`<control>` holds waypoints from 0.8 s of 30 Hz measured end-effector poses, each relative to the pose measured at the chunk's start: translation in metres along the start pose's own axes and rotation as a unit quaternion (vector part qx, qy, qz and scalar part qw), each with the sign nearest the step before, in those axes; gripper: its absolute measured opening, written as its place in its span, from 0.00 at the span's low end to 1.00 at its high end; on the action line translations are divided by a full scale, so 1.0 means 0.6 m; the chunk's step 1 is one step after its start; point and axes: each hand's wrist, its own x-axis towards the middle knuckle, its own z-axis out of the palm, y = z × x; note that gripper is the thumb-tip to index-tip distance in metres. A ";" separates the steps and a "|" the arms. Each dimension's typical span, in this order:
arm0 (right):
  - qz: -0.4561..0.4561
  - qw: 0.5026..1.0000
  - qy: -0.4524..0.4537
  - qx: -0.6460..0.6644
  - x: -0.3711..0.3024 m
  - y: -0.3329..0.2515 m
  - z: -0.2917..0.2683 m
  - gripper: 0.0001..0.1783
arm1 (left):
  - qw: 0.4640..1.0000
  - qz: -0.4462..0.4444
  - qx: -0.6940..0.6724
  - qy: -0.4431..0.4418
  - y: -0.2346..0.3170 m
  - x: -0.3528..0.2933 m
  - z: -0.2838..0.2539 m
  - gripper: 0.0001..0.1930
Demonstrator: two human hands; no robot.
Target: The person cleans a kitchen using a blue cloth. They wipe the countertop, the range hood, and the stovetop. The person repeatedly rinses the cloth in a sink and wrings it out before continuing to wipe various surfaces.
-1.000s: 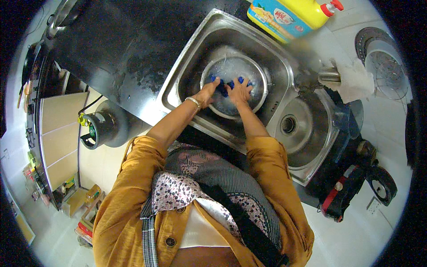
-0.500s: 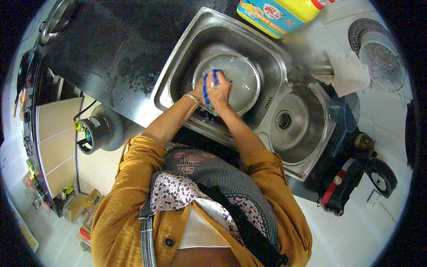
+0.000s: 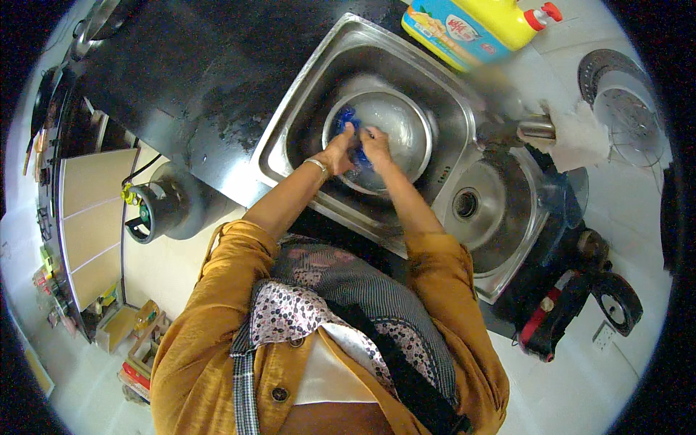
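A round metal basin [image 3: 416,116] sits in the large bowl of the steel sink [image 3: 290,109], with shiny water in it. Inside the basin my left hand [image 3: 337,154], with a bracelet at the wrist, grips a wet blue cloth [image 3: 347,116]. A short way to its right, my right hand [image 3: 375,147] is closed on the same cloth, part of which shows between the two hands. My fingers hide much of the cloth, and the right hand is slightly blurred.
A yellow detergent jug [image 3: 471,32] stands behind the sink. The small sink bowl [image 3: 493,210] with its drain lies right, near the faucet [image 3: 536,128]. A gas cylinder [image 3: 174,203] is below the black counter [image 3: 181,80] at left; a black-and-red object [image 3: 547,315] lies at right.
My hands were pressed together around the bunched cloth; now they are apart, and more of the cloth shows between and beyond them. The whole view has shifted slightly.
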 end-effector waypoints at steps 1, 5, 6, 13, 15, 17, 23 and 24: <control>-0.045 0.999 0.009 0.016 -0.034 -0.049 0.008 0.18 | 1.000 0.006 -0.019 0.008 0.007 -0.004 -0.002 0.39; -0.213 0.975 0.016 0.060 -0.161 -0.207 0.015 0.12 | 0.993 0.109 0.001 -0.047 0.004 0.018 -0.050 0.25; -0.259 0.963 0.033 0.065 -0.185 -0.240 0.014 0.12 | 0.979 0.200 0.044 -0.021 -0.005 0.011 -0.050 0.23; -0.184 0.952 0.208 -0.133 -0.089 -0.184 -0.016 0.20 | 0.973 0.131 0.153 0.116 0.045 -0.066 0.065 0.16; -0.162 0.950 0.197 -0.178 -0.056 -0.125 -0.040 0.20 | 0.941 0.213 0.243 0.100 0.024 -0.031 0.041 0.12; -0.143 0.947 0.111 -0.264 -0.036 -0.084 -0.059 0.15 | 0.884 0.332 0.322 0.074 0.008 0.005 0.013 0.09; -0.197 0.855 0.061 -0.476 -0.025 -0.071 -0.072 0.27 | 0.940 0.051 0.269 0.202 0.009 -0.008 0.004 0.21; -0.123 0.897 -0.012 -0.424 -0.024 -0.065 -0.063 0.29 | 0.942 -0.025 0.280 0.185 0.012 -0.015 0.011 0.23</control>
